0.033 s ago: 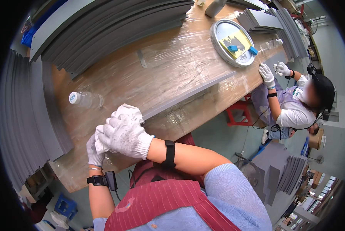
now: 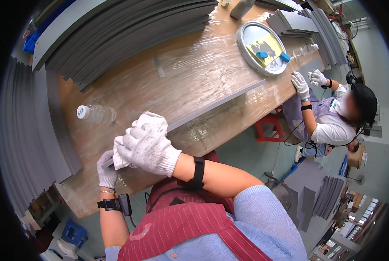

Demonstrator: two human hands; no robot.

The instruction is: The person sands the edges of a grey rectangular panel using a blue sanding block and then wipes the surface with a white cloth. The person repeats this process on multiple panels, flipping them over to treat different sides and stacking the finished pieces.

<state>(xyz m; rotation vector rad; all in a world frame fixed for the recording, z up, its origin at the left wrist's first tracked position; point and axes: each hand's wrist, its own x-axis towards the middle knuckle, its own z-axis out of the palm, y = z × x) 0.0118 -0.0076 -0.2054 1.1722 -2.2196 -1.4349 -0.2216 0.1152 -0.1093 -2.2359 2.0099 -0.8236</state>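
Observation:
A long, narrow grey board (image 2: 216, 105) lies slantwise across the film-covered table (image 2: 129, 87). Gripping its near left end is my left hand (image 2: 106, 172), in a white knit glove with the fingers closed round it. My right hand (image 2: 150, 148), in a smudged white glove, is wrapped over the board with a white cloth (image 2: 151, 119) pressed between. Parts of the cloth stick out above and to the left of the right hand. The stretch of board under the right hand is hidden. Beyond my hands lies a clear plastic bottle (image 2: 99, 114) with a white cap.
Stacked grey boards (image 2: 129, 39) line the far side, and more (image 2: 20, 126) stand at the left. A round lid (image 2: 246, 56) holds a yellow sheet and blue pieces. At the right, a gloved co-worker (image 2: 329, 113) sits near a red stool (image 2: 270, 127).
My right hand and the cloth have slid a little to the right along the board, uncovering its end at my left hand. The left hand stays in place.

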